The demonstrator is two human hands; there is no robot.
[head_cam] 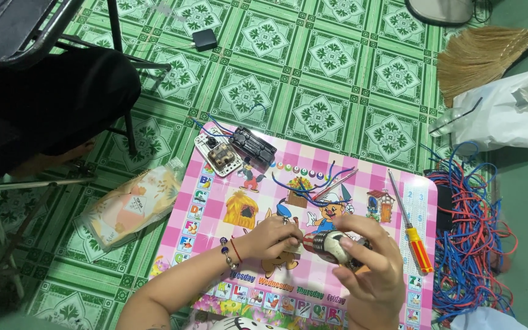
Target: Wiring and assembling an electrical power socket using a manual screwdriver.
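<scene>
I hold the light bulb (pixel 331 245) in my right hand (pixel 371 269), fingers curled round its glass, above the pink picture board (pixel 227 214) on the floor. Its long axis lies nearly level, the metal screw base pointing left toward my left hand (pixel 273 237). That hand is pinched at the base end, touching it, so it is the nearer one to the thread. What sits between those fingertips I cannot tell. The screwdriver (pixel 412 226) lies apart, right of both hands.
</scene>
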